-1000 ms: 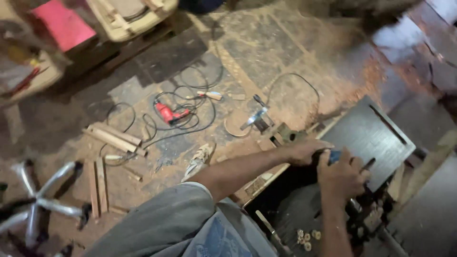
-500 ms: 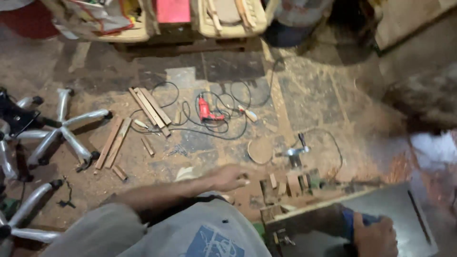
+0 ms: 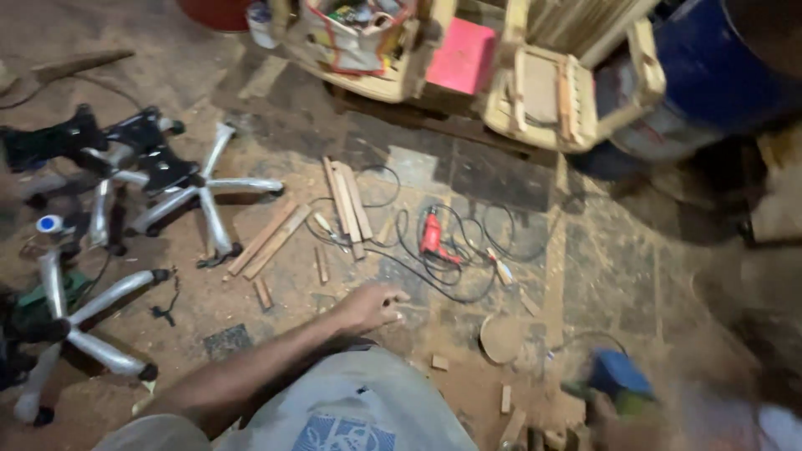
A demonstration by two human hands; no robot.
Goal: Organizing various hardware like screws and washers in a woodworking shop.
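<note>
My left hand (image 3: 372,305) reaches out low over the dusty floor with its fingers loosely spread and nothing in it. Just beyond it lie a black cable and a red power drill (image 3: 432,236). Two flat wooden strips (image 3: 269,240) and a bundle of strips (image 3: 345,203) lie to the left of the drill. At the bottom right my right hand (image 3: 608,424) is blurred and grips a blue power tool (image 3: 622,374). A round wooden disc (image 3: 501,338) lies between my two hands.
Two chrome star-shaped chair bases (image 3: 171,184) (image 3: 79,321) lie at the left. Pale wooden chair frames (image 3: 572,88), a pink cushion (image 3: 464,54) and a blue barrel (image 3: 723,58) stand at the back. Small wood blocks (image 3: 439,362) and sawdust litter the floor.
The view has swung left and away from the dark machine table. My left arm has stretched further out over the floor. My right hand with the blue tool has stayed at the lower right.
</note>
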